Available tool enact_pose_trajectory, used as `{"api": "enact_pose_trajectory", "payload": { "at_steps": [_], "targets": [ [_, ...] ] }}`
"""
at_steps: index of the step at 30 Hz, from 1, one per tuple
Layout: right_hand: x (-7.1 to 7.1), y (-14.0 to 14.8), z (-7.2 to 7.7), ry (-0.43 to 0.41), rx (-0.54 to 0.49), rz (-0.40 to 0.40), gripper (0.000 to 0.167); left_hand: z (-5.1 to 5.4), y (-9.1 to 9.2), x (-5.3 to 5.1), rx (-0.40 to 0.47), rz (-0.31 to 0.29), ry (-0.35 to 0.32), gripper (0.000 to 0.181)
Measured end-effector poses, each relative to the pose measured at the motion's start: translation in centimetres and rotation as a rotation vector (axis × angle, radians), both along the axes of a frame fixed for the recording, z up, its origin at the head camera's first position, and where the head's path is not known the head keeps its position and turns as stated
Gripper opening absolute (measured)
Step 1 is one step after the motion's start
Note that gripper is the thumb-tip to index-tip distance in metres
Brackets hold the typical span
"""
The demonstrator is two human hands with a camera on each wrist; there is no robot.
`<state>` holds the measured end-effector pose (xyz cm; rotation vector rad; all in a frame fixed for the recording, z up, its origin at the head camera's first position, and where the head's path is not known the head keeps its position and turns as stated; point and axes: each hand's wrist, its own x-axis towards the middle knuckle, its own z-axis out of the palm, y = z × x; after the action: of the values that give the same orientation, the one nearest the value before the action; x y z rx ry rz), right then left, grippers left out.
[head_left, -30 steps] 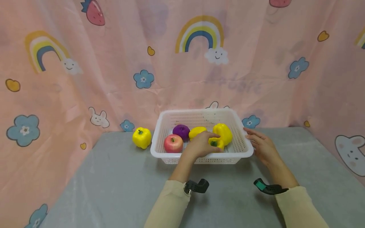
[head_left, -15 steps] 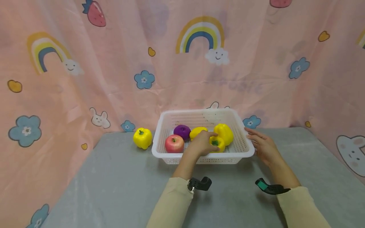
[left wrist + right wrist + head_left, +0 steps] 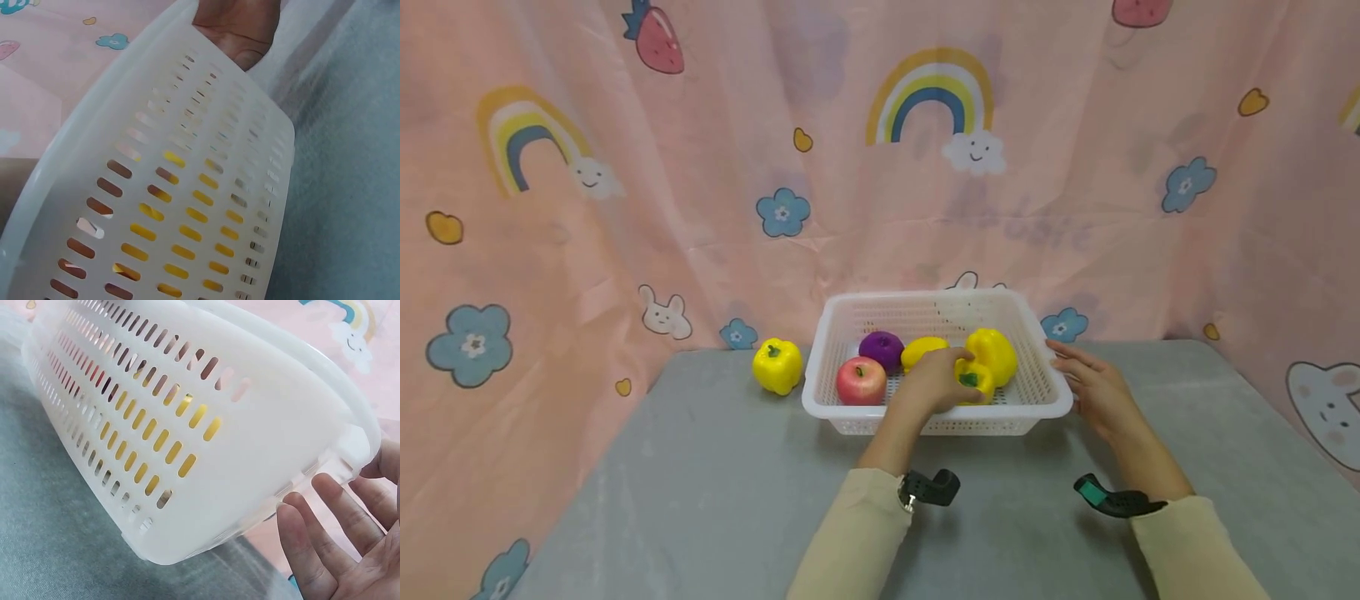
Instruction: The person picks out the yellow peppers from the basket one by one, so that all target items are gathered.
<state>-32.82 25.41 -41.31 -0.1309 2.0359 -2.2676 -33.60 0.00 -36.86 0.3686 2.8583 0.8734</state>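
Observation:
In the head view, my left hand (image 3: 934,379) reaches over the front rim of a white perforated plastic basket (image 3: 1037,411). Its thumb and fingers are curled about a yellow bell pepper (image 3: 983,385) that sits inside. Behind this pepper is a larger yellow bell pepper (image 3: 997,354). My right hand (image 3: 1101,396) is at the basket's right end, its fingers nearly straight against the outer side. Those extended fingers (image 3: 344,512) show beside the basket's corner in the right wrist view. From the left wrist view, the basket's wall (image 3: 206,125) covers most of the contents.
Also in the basket are a red apple (image 3: 861,382), a round purple item (image 3: 882,350) and a yellow oval fruit (image 3: 919,352). Another yellow bell pepper (image 3: 777,367) stands on the grey table (image 3: 700,483), left of the basket. A pink patterned curtain (image 3: 715,167) hangs behind.
The head view has shifted slightly. Both hands, the basket and its contents keep nearly the same places relative to each other.

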Motion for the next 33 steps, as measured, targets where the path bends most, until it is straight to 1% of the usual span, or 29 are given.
{"api": "enact_pose_trajectory", "payload": {
  "at_steps": [5, 10, 15, 18, 21, 28, 33],
  "targets": [
    [0.0, -0.1, 0.0, -0.005, -0.017, 0.000, 0.050, 0.1, -0.1, 0.2, 0.007, 0.009, 0.040, 0.062],
    [0.1, -0.1, 0.0, 0.000, -0.014, 0.000, 0.048, 0.0, -0.1, 0.4, 0.028, 0.020, 0.070, 0.064],
    [0.2, -0.1, 0.0, -0.007, -0.031, 0.000, 0.046, -0.1, -0.2, 0.5, 0.029, 0.010, 0.132, 0.065],
    [0.1, -0.1, 0.1, -0.007, -0.031, 0.004, 0.049, 0.1, -0.4, 0.6, 0.032, 0.006, 0.171, 0.066],
    [0.0, -0.1, 0.3, -0.003, -0.022, 0.008, 0.053, 0.4, -0.6, 0.7, 0.074, 0.021, 0.202, 0.069],
    [0.0, -0.3, 0.4, -0.012, 0.024, -0.013, 0.059, 0.4, -1.3, 1.2, 0.230, 0.062, 0.252, 0.066],
    [0.0, -0.1, 0.3, -0.007, 0.021, -0.016, 0.058, 0.8, -2.0, 1.5, 0.320, 0.079, 0.274, 0.065]
  ]
}}
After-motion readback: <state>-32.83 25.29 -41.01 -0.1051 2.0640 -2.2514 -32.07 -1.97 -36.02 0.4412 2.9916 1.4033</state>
